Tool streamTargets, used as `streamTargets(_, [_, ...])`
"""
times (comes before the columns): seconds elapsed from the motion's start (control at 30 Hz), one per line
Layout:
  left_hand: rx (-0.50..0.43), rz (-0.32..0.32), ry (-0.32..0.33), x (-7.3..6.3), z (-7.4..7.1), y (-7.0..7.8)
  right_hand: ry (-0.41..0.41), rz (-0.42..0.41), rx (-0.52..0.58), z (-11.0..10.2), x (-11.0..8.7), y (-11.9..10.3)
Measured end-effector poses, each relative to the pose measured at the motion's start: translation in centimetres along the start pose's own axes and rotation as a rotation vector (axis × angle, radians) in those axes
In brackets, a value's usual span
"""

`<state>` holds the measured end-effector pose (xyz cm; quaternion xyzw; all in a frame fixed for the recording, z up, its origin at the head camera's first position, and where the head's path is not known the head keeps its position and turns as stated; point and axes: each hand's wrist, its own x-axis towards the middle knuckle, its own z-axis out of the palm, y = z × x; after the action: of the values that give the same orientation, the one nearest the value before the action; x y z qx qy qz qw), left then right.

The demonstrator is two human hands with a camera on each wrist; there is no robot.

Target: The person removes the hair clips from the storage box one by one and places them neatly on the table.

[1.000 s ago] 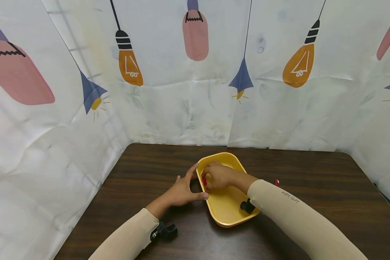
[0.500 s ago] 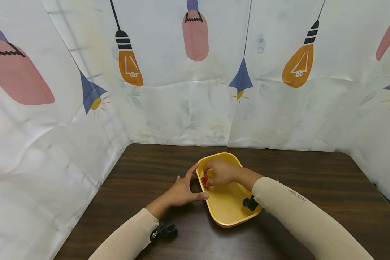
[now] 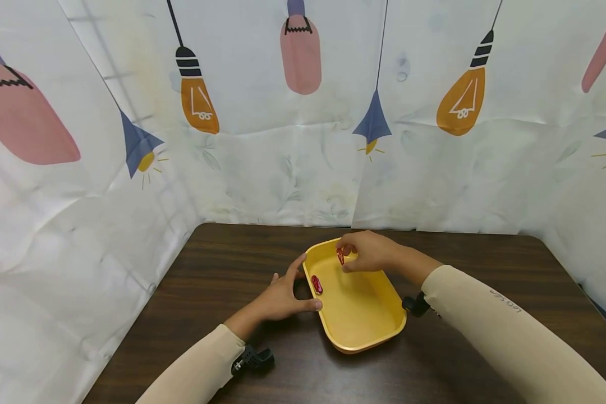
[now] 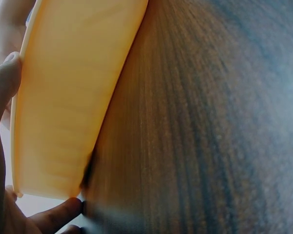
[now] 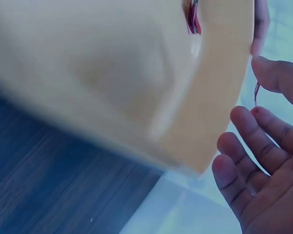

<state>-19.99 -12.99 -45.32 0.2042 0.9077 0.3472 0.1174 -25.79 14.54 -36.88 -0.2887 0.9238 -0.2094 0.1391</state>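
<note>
In the head view a yellow plastic tray (image 3: 361,317) stands on the table at a slant. My left hand (image 3: 281,297) is spread along its left side, thumb and index fingertip touching the rim, other fingers partly hidden. In the left wrist view the thumb rests at the rim and a straight finger touches the tray's lower corner. Over the tray's far end, my right hand (image 3: 372,251) pinches a small shiny red clip (image 3: 340,256), which looks like a hair clip, between thumb and finger. Another red clip (image 3: 317,285) lies inside against the left wall.
Dark wood-grain table (image 3: 242,252) surrounds the tray. A white printed sheet (image 3: 283,168) hangs behind it and along the left. Each wrist carries a small black camera, such as the left one (image 3: 255,359).
My right hand has lifted a red clip from the tray's left wall and moved it up and right; another clip there is now uncovered. The left hand stays put.
</note>
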Motion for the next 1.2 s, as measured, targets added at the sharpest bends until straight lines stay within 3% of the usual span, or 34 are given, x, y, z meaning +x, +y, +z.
streamTargets(0.43, [-0.017,0.021,-0.004,-0.2,-0.1,-0.1,0.043,-0.009,0.018,-0.9,-2.6,2.2])
streamTargets(0.97, [-0.011,0.021,0.010,0.0,0.0,-0.1,0.094,0.052,0.083,-1.8,-5.8,4.8])
streamTargets(1.2, [-0.015,0.018,0.010,0.0,0.0,-0.1,0.125,0.051,0.059,-2.4,-7.4,5.9])
